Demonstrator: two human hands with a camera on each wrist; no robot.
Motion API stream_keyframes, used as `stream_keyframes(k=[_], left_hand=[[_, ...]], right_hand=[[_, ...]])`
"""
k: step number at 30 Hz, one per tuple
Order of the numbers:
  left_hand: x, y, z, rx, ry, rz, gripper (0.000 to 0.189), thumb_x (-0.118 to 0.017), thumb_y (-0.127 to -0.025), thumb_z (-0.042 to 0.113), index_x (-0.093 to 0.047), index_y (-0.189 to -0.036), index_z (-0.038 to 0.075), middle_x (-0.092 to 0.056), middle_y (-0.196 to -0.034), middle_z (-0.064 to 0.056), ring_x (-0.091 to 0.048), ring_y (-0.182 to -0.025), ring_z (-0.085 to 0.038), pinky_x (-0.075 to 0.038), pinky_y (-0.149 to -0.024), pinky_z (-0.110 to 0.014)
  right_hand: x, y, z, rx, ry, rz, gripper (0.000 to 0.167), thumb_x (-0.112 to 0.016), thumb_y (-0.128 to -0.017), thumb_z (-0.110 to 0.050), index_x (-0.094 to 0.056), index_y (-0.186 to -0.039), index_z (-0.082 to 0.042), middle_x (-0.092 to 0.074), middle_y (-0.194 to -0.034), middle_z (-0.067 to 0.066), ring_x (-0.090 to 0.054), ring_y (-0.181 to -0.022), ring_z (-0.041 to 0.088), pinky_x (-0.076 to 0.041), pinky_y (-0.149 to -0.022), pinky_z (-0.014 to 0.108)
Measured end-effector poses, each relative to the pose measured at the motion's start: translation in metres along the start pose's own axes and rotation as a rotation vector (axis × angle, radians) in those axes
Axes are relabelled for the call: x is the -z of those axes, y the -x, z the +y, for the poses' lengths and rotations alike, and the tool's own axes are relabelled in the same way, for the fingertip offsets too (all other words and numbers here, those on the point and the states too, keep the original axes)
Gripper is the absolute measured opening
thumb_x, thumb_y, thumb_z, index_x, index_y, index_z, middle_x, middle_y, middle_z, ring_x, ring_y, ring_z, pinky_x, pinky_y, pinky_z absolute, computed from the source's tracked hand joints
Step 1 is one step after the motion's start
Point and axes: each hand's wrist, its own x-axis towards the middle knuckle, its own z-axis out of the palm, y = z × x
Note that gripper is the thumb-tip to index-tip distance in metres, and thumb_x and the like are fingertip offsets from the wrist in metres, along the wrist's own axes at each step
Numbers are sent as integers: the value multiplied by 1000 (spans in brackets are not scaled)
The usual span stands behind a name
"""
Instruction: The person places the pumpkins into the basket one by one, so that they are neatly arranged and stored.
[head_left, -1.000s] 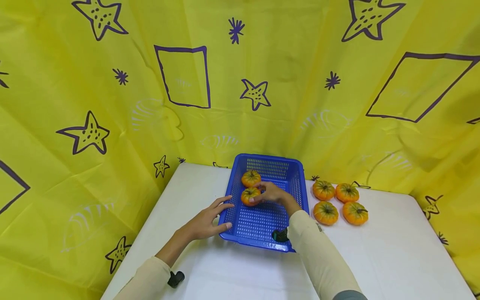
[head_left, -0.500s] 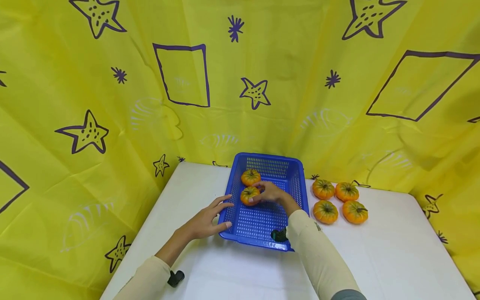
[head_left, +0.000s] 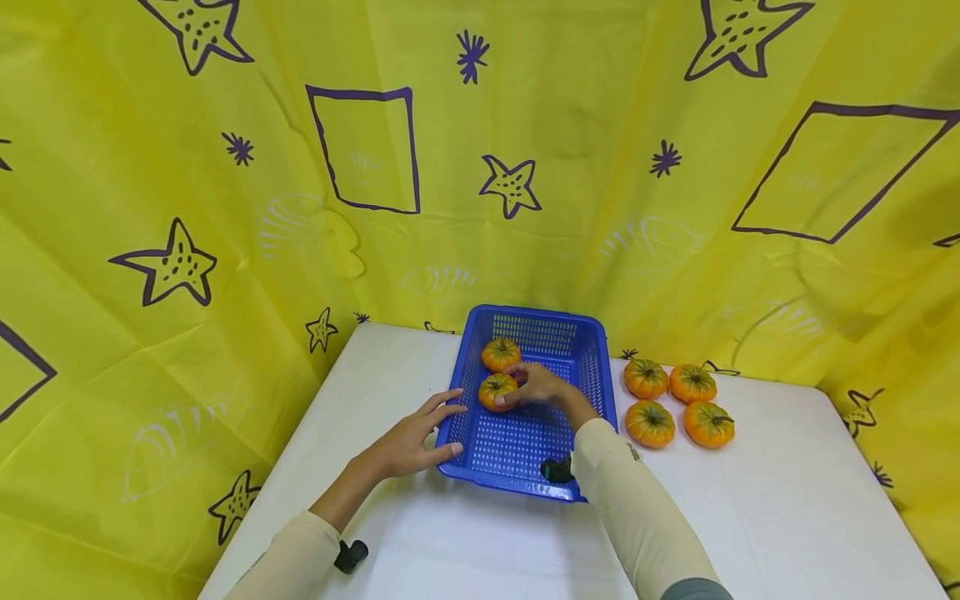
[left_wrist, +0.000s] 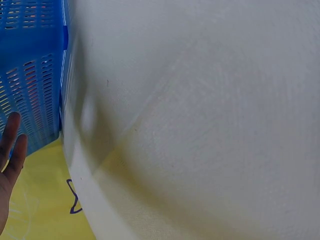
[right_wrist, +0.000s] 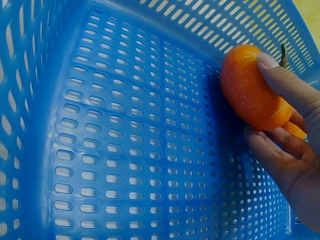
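A blue plastic basket [head_left: 517,483] with slotted walls stands on the white table. Inside, along its left wall, lie two small orange pumpkins. My right hand [head_left: 542,388] reaches in and grips the nearer pumpkin [head_left: 493,393]; in the right wrist view the thumb is on top of this pumpkin [right_wrist: 250,90] and the fingers are beneath it. The farther pumpkin [head_left: 501,354] sits just behind. My left hand [head_left: 411,442] rests with spread fingers at the basket's left rim; in the left wrist view its fingers [left_wrist: 15,155] are against the outer wall.
Several more pumpkins [head_left: 651,423] stand in a cluster on the white table [head_left: 795,483], right of the basket. A yellow curtain [head_left: 570,108] with purple drawings hangs behind and to both sides of the table. Black wrist-worn devices [head_left: 351,557] sit at the sleeves.
The gripped pumpkin has shifted very slightly to the left with my right hand. My left hand stays at the basket rim.
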Motion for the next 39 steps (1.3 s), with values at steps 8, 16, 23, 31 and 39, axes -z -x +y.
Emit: stream_keyframes(k=[8,16,23,31,39], left_hand=[[-1,0,0,-2,3,1,61,-61,-95,49,-49,-148,20,-24,-166,6,-39,-146,-33,-51,-103,-53],[-1,0,1,-3,6,5,63,-62,-95,49,-49,-148,18,-25,-166,4,-38,-147,-35,-51,-103,-55],[-1,0,1,-3,8,7,63,-62,-95,49,-49,-148,17,-25,-166,4,-39,-146,-35,-51,-102,-54],[-1,0,1,1,7,8,62,-61,-95,50,-49,-148,20,-24,-166,6,-40,-146,-33,-51,-102,-53],[-1,0,0,-2,4,5,61,-61,-95,50,-49,-148,21,-24,-166,6,-42,-144,-33,-52,-102,-53]], right_hand=[[2,2,2,1,9,-7,73,-85,-79,-26,-53,-141,-6,-56,-137,19,-56,-122,36,-45,-109,56],[2,2,4,4,1,-20,71,-86,-78,-23,-55,-140,-7,-58,-134,18,-57,-119,34,-46,-108,54],[1,2,3,8,15,-12,70,-86,-78,-24,-55,-139,-7,-59,-133,18,-58,-118,33,-47,-108,53],[1,2,1,7,24,-14,71,-86,-79,-24,-55,-140,-7,-59,-131,17,-59,-116,32,-47,-108,52],[0,0,2,-5,10,-13,73,-87,-78,-26,-54,-140,-7,-59,-132,18,-58,-118,34,-46,-109,53]])
